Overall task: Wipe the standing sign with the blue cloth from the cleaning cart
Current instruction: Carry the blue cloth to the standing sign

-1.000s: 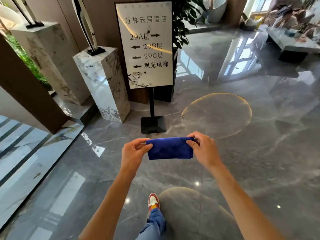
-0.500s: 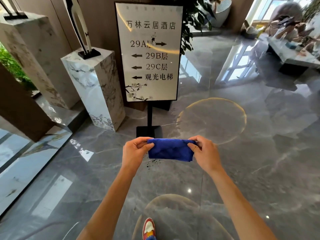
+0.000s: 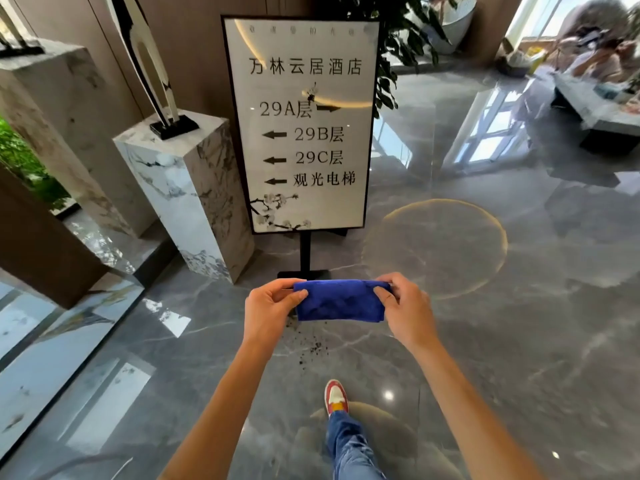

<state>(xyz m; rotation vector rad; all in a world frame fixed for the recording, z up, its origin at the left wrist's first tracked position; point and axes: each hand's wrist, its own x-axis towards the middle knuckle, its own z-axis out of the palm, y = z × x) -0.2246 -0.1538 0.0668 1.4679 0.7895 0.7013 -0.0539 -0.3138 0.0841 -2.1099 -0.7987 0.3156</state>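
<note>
A folded blue cloth (image 3: 339,301) is stretched flat between my hands at waist height. My left hand (image 3: 268,311) pinches its left end and my right hand (image 3: 403,308) pinches its right end. Straight ahead stands the sign (image 3: 301,123), a tall white panel in a black frame with black lettering and arrows, on a thin black post (image 3: 304,252) with a flat black base partly hidden behind the cloth. The cloth is below the panel and apart from it. The cleaning cart is out of view.
A white marble pedestal (image 3: 187,192) with a sculpture stands just left of the sign, a taller one behind it. A potted plant (image 3: 398,46) is behind the sign's right edge. Glossy grey floor (image 3: 485,341) spreads right; a low table (image 3: 602,112) sits far right. My shoe (image 3: 335,398) steps forward.
I have walked closer: the sign has grown larger and fills more of the view. Both hands still hold the cloth the same way.
</note>
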